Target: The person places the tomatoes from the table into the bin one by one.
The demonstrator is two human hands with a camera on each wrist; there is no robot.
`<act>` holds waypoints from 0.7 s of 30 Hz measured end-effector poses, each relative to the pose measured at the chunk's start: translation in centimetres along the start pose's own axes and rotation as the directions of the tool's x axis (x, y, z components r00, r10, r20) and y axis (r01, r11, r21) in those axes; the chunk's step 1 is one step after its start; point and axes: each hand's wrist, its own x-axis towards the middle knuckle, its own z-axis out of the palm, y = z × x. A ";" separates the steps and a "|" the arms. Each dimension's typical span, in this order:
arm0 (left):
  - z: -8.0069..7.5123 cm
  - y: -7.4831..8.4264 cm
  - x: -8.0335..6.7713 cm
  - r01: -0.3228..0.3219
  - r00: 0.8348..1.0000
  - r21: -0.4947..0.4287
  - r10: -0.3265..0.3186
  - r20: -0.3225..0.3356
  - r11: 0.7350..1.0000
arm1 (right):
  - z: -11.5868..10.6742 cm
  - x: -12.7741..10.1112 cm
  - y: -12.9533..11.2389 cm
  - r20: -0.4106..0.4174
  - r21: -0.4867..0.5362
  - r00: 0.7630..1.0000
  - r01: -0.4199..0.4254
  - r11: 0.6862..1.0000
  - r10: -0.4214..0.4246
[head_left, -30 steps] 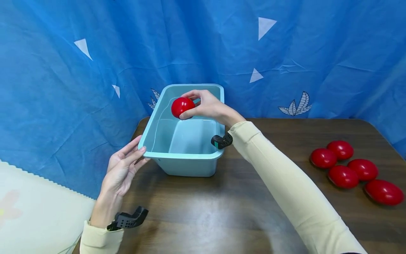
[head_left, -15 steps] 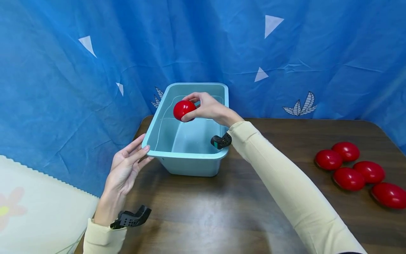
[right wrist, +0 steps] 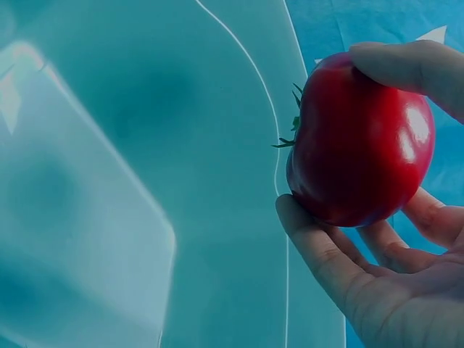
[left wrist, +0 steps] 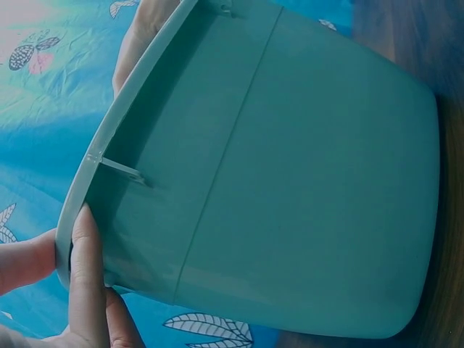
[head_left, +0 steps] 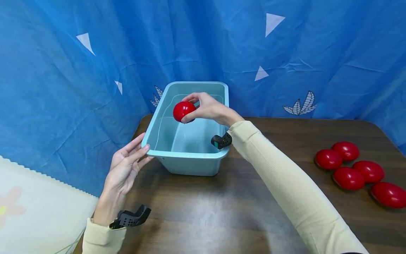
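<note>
A light teal plastic basin [head_left: 182, 155] stands on the table against the curtain. My left hand [head_left: 125, 165] pinches its near left corner; the left wrist view shows a thumb and fingers on either side of the rim [left wrist: 109, 130]. Over the basin's opening, my right hand [head_left: 206, 107] holds a shiny red tomato [head_left: 184, 111] between thumb and fingers. Green stem leaves [right wrist: 293, 123] show on this tomato [right wrist: 362, 145] in the right wrist view, its stem end turned toward the basin's inside.
Several more red tomatoes [head_left: 349, 178] lie in a cluster on the brown wooden table [head_left: 203, 211], at the right. A blue patterned curtain [head_left: 196, 38] hangs behind. White cloth [head_left: 41, 211] with a flower print is at the lower left.
The head view has shifted slightly, so the basin and table tomatoes appear a little further right. The held tomato is slightly lower over the basin; both hands keep their grips.
</note>
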 end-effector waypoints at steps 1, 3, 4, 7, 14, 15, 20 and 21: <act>0.0 0.0 0.0 -0.003 1.000 -0.003 0.003 0.004 1.000 | -0.1 -0.1 0.0 0.001 0.002 1.000 0.003 1.000 -0.003; 0.1 0.0 0.0 -0.007 1.000 -0.006 0.007 0.013 1.000 | -0.2 -0.2 0.1 0.003 0.004 1.000 0.006 1.000 -0.006; 0.1 0.0 0.0 -0.008 1.000 -0.006 0.008 0.016 1.000 | -0.2 -0.2 0.1 0.003 0.005 1.000 0.006 1.000 -0.006; 0.1 0.0 0.0 -0.013 1.000 -0.013 0.014 0.027 1.000 | -0.3 -0.4 0.2 -0.003 0.003 1.000 0.004 1.000 -0.004; 0.3 -0.1 0.0 -0.002 1.000 0.003 0.002 0.010 1.000 | -0.5 -0.6 0.0 -0.020 0.007 1.000 -0.016 1.000 0.017; 0.3 0.0 0.0 0.001 1.000 0.006 -0.001 0.007 1.000 | -0.5 -0.6 0.0 -0.024 0.010 1.000 -0.018 1.000 0.018; 0.2 0.1 -0.1 0.013 1.000 -0.002 -0.013 0.002 1.000 | -0.7 -0.9 -0.2 -0.025 0.007 1.000 -0.015 1.000 0.015; 0.2 0.1 -0.1 0.014 1.000 -0.006 -0.014 0.000 1.000 | -0.7 -1.0 -0.2 -0.019 0.005 1.000 -0.015 1.000 0.015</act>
